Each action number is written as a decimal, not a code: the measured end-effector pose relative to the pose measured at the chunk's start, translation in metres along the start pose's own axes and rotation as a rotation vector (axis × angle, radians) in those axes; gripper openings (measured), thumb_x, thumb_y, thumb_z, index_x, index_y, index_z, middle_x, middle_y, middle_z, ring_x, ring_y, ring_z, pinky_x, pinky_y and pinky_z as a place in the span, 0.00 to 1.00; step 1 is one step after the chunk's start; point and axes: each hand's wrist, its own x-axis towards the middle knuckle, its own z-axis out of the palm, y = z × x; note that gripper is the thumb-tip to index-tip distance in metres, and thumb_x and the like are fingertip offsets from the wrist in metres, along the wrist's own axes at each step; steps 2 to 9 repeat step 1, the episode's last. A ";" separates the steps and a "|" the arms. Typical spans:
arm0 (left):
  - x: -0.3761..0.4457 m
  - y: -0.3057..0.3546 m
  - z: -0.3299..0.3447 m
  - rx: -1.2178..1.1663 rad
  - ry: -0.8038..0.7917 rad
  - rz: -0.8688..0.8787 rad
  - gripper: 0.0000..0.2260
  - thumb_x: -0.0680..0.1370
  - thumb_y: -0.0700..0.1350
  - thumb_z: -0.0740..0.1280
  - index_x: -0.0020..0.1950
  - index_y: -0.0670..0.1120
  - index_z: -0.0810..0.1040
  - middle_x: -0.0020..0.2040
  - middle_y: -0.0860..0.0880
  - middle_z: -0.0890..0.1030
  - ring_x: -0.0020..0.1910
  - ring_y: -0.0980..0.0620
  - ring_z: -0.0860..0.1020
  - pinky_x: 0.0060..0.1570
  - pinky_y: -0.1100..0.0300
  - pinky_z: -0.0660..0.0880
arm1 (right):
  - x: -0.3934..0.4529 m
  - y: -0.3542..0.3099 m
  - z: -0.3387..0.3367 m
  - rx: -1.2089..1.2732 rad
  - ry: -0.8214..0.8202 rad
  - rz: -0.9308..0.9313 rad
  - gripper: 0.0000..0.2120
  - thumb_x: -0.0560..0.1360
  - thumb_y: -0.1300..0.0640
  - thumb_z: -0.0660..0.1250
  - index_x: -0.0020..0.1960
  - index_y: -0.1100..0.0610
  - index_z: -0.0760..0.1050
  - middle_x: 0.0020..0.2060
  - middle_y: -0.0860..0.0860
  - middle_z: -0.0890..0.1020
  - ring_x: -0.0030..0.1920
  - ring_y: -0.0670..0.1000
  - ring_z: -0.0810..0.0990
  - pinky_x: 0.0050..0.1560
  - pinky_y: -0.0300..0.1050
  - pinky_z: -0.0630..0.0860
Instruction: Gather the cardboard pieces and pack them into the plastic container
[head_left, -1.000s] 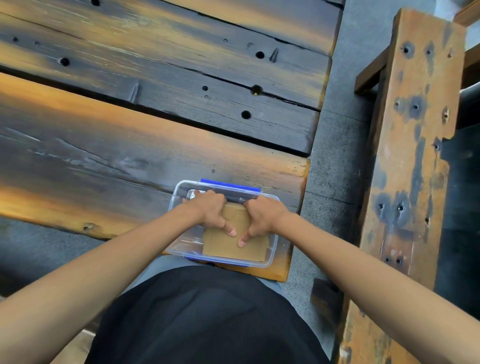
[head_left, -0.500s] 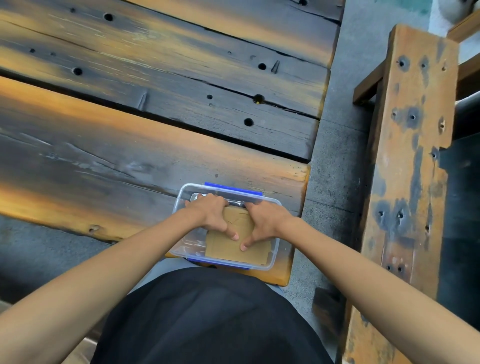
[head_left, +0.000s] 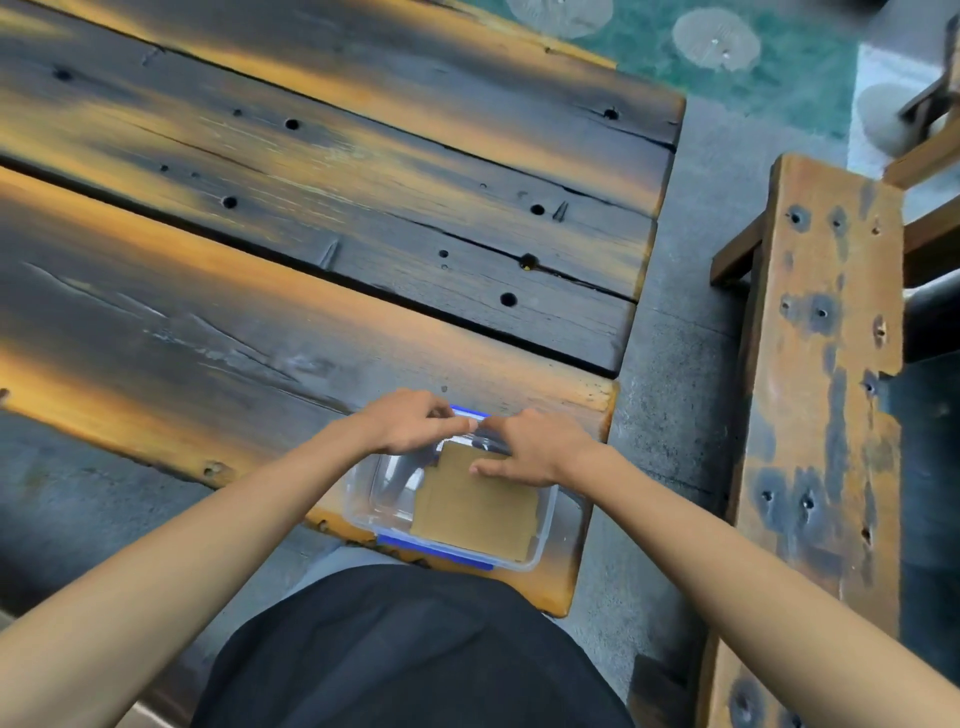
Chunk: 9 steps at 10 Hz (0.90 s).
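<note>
A clear plastic container (head_left: 358, 506) with blue clips sits at the near right corner of the wooden table, right in front of me. A flat brown cardboard piece (head_left: 478, 506) lies inside it, filling the right side. My left hand (head_left: 410, 423) is at the container's far rim, fingers curled, with its fingertips pinching the rim by the blue clip (head_left: 470, 414). My right hand (head_left: 532, 447) holds the far edge of the cardboard, thumb laid flat on top and fingers curled behind it. The far wall of the container is mostly hidden by both hands.
The table (head_left: 311, 260) is made of dark, orange-streaked planks with gaps and holes. A wooden bench (head_left: 826, 415) runs along the right, across a strip of grey concrete floor (head_left: 675, 389). My black-clothed lap (head_left: 405, 654) is just below the container.
Both hands have moved from pressing the middle of the cardboard to the container's far edge. More cardboard now shows. The camera has tilted up, showing more of the table.
</note>
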 end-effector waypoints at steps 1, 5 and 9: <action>-0.008 0.001 -0.014 0.074 0.152 0.034 0.26 0.78 0.68 0.59 0.62 0.50 0.82 0.61 0.48 0.84 0.58 0.46 0.81 0.57 0.47 0.78 | 0.000 0.000 -0.019 -0.052 0.093 -0.030 0.34 0.78 0.30 0.59 0.76 0.50 0.69 0.63 0.57 0.82 0.62 0.61 0.80 0.56 0.54 0.77; -0.008 0.001 -0.014 0.074 0.152 0.034 0.26 0.78 0.68 0.59 0.62 0.50 0.82 0.61 0.48 0.84 0.58 0.46 0.81 0.57 0.47 0.78 | 0.000 0.000 -0.019 -0.052 0.093 -0.030 0.34 0.78 0.30 0.59 0.76 0.50 0.69 0.63 0.57 0.82 0.62 0.61 0.80 0.56 0.54 0.77; -0.008 0.001 -0.014 0.074 0.152 0.034 0.26 0.78 0.68 0.59 0.62 0.50 0.82 0.61 0.48 0.84 0.58 0.46 0.81 0.57 0.47 0.78 | 0.000 0.000 -0.019 -0.052 0.093 -0.030 0.34 0.78 0.30 0.59 0.76 0.50 0.69 0.63 0.57 0.82 0.62 0.61 0.80 0.56 0.54 0.77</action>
